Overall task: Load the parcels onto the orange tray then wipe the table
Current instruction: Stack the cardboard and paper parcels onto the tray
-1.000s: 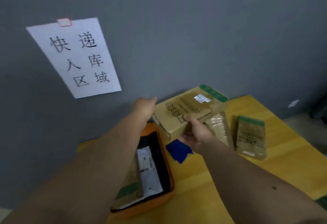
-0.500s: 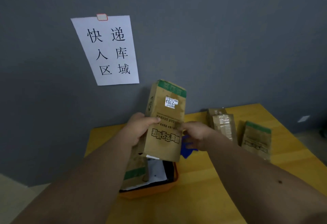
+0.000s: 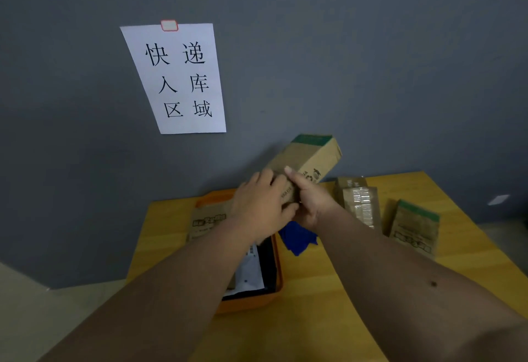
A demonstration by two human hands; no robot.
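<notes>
The cardboard parcel (image 3: 307, 161) looks light and stiff, its smooth faces a little slippery; its lower end, gripped across opposite faces, seems the safest hold. It is held tilted above the far end of the orange tray (image 3: 274, 284), at 12 o'clock from it. Both the left hand (image 3: 261, 198) and the right hand (image 3: 311, 200) have fingers (image 3: 288, 171) curled closed around that end, above the worktop (image 3: 314, 304).

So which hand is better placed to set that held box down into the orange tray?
Left hand: it grips the cardboard box directly above the orange tray; the right hand sits over the blue cloth.
</notes>
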